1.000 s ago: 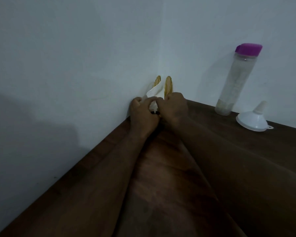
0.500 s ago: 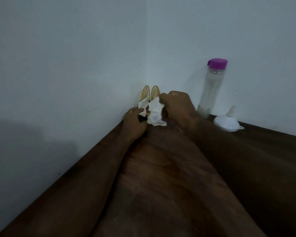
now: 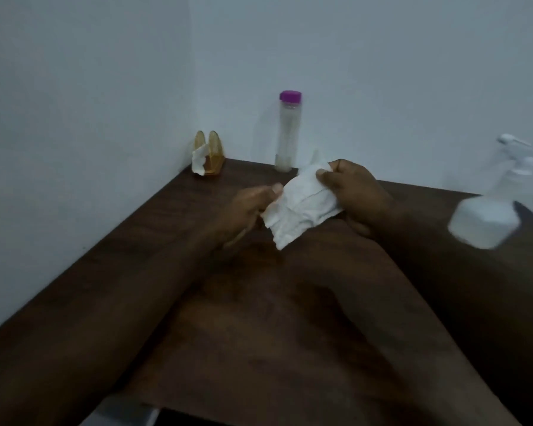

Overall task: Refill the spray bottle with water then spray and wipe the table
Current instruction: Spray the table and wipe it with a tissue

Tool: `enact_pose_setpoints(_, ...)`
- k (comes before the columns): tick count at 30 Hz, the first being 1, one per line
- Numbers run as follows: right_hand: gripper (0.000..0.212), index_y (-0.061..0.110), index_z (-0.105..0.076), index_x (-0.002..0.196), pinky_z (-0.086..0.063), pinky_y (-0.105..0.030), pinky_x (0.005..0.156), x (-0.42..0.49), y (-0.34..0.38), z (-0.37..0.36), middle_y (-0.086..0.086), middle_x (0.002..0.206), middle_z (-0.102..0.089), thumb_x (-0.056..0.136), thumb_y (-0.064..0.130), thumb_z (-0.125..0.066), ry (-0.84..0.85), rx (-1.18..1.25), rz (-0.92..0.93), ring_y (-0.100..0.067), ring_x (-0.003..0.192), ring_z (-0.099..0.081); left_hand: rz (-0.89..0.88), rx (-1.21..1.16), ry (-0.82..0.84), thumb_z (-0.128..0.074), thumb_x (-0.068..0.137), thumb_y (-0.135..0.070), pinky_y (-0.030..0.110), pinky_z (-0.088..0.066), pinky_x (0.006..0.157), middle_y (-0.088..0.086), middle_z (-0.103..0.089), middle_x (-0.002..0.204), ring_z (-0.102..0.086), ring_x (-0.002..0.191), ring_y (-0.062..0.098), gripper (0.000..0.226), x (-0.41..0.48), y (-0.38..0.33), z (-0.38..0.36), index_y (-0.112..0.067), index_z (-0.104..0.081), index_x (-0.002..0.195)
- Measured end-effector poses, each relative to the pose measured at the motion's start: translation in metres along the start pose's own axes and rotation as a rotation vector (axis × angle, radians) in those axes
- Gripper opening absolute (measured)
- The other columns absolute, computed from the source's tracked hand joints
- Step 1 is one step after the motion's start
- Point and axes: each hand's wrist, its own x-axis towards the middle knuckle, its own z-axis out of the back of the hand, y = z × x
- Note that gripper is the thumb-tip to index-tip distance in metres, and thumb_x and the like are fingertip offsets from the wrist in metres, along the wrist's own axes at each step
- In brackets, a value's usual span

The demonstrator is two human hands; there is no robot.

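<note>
Dark wooden table (image 3: pixel 166 229): both hands pinch a crumpled white tissue (image 3: pixel 299 207).

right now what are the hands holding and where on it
A white tissue: the right hand pinches its upper right edge, the left hand its left edge.

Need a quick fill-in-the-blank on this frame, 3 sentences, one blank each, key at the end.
1. Both hands, left hand and right hand, hold a white ____ above the table.
2. The tall clear bottle by the wall has a ____ cap.
3. The amber napkin holder stands in the table's far ____ corner; the spray bottle stands at the right.

Missing words: tissue; purple; left
</note>
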Motion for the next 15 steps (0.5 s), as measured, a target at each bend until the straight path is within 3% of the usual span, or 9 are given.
enact_pose_setpoints(3, 0.013, 0.011, -0.059, 0.095, -0.053, -0.032, 0.051, -0.042, -0.001, 0.023, -0.012, 0.09, -0.067, 0.101, 0.022, -0.054, -0.076, -0.065, 0.014, -0.017, 0.064, -0.066, 0.084, 0.068, 0.108, -0.066, 0.089, -0.013, 0.026, -0.055, 0.058, 0.008, -0.071, 0.091, -0.068, 0.077, 0.018, 0.015, -0.031, -0.003, -0.035, -0.005, -0.063, 0.102)
enact_pose_setpoints(5, 0.016, 0.01, -0.056, 0.102, -0.039, -0.023, 0.034, -0.065, -0.003, 0.037, -0.012, 0.082, -0.062, 0.101, 0.026, -0.053, -0.154, -0.206, 0.012, -0.011, 0.039, -0.054, 0.163, 0.066, 0.128, -0.066, 0.087, -0.006, 0.024, -0.055, 0.053, 0.009, -0.071, 0.098, -0.07, 0.077, 0.016, 0.025, -0.044, -0.009, -0.051, -0.005, -0.06, 0.111)
enact_pose_setpoints(7, 0.016, 0.013, -0.054, 0.106, -0.033, -0.02, 0.031, -0.084, -0.005, 0.048, -0.009, 0.078, -0.06, 0.101, 0.028, -0.053, -0.199, -0.322, -0.001, -0.01, 0.033, -0.048, 0.215, 0.066, 0.158, -0.067, 0.085, -0.006, 0.025, -0.056, 0.051, 0.012, -0.07, 0.104, -0.069, 0.079, 0.018, 0.034, -0.053, -0.014, -0.06, -0.006, -0.057, 0.118)
enact_pose_setpoints(9, 0.016, 0.016, -0.052, 0.108, -0.034, -0.021, 0.031, -0.1, -0.01, 0.058, -0.008, 0.081, -0.061, 0.1, 0.03, -0.054, -0.198, -0.414, -0.025, -0.011, 0.037, -0.05, 0.254, 0.127, 0.218, -0.069, 0.084, -0.009, 0.027, -0.056, 0.051, 0.014, -0.069, 0.105, -0.065, 0.078, 0.021, 0.039, -0.06, -0.016, -0.067, -0.008, -0.055, 0.121)
enact_pose_setpoints(11, 0.018, 0.017, -0.052, 0.107, -0.039, -0.022, 0.033, -0.111, -0.018, 0.064, -0.007, 0.087, -0.061, 0.099, 0.032, -0.056, -0.175, -0.531, -0.062, -0.013, 0.049, -0.057, 0.231, 0.397, 0.245, -0.071, 0.085, -0.023, 0.027, -0.053, 0.049, 0.011, -0.071, 0.098, -0.063, 0.065, 0.018, 0.037, -0.064, -0.016, -0.07, -0.014, -0.055, 0.118)
enact_pose_setpoints(13, 0.027, 0.015, -0.055, 0.109, -0.051, -0.028, 0.049, -0.117, -0.028, 0.067, -0.007, 0.1, -0.064, 0.094, 0.037, -0.062, -0.176, -0.764, -0.082, -0.019, 0.074, -0.065, 0.091, 0.779, 0.108, -0.07, 0.084, -0.043, 0.026, -0.05, 0.05, 0.003, -0.071, 0.088, -0.063, 0.059, 0.013, 0.034, -0.06, -0.01, -0.071, -0.02, -0.059, 0.106)
enact_pose_setpoints(15, 0.037, 0.013, -0.055, 0.117, -0.053, -0.036, 0.076, -0.124, -0.035, 0.066, -0.008, 0.111, -0.064, 0.092, 0.039, -0.062, -0.237, -0.945, -0.068, -0.025, 0.097, -0.063, -0.104, 0.979, -0.139, -0.066, 0.084, -0.051, 0.023, -0.045, 0.055, -0.004, -0.066, 0.082, -0.059, 0.066, 0.007, 0.034, -0.05, 0.001, -0.065, -0.018, -0.065, 0.094)
